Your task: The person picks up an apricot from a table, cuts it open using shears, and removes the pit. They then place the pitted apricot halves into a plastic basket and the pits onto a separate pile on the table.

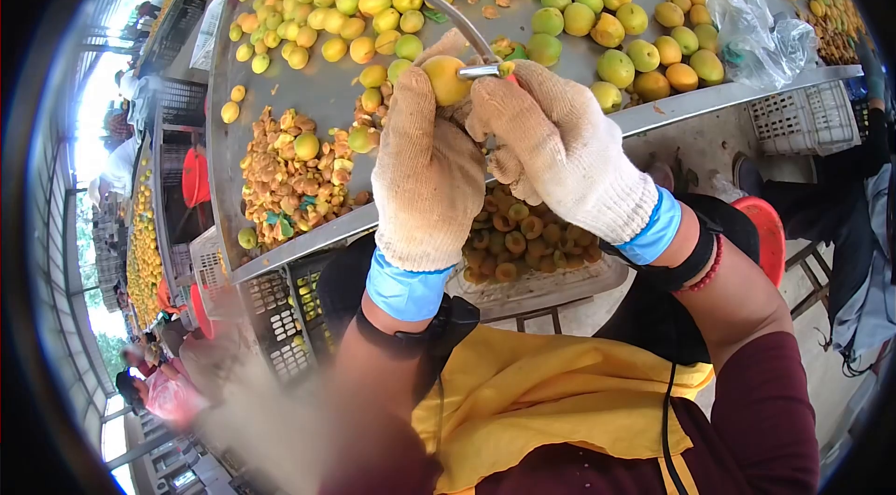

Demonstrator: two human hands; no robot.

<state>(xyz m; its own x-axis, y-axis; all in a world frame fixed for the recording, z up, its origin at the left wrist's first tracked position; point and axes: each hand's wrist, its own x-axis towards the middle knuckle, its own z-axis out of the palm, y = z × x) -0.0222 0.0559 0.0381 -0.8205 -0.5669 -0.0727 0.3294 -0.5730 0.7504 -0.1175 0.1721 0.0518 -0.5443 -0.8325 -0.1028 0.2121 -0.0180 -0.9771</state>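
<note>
Both my hands wear white knit gloves, stained brown, with blue bands at the wrists. My left hand [425, 182] is closed around a yellow apricot [443, 80] above the metal table's front edge. In my right hand [565, 136] is a curved knife [459, 19]; its blade points up and to the left, and a bit of red shows by the fingers. A shiny metal part of it touches or nearly touches the apricot's right side. Most of the handle is hidden by the glove. Below my hands, a tray [597, 285] holds several halved apricots [532, 243].
Whole apricots [373, 0] cover much of the metal table [308, 84]. A heap of fruit scraps [289, 168] lies at its left front. A clear plastic bag [765, 38] sits at right, above a white crate [803, 122]. A red basin [765, 234] is beside me; other people work at left.
</note>
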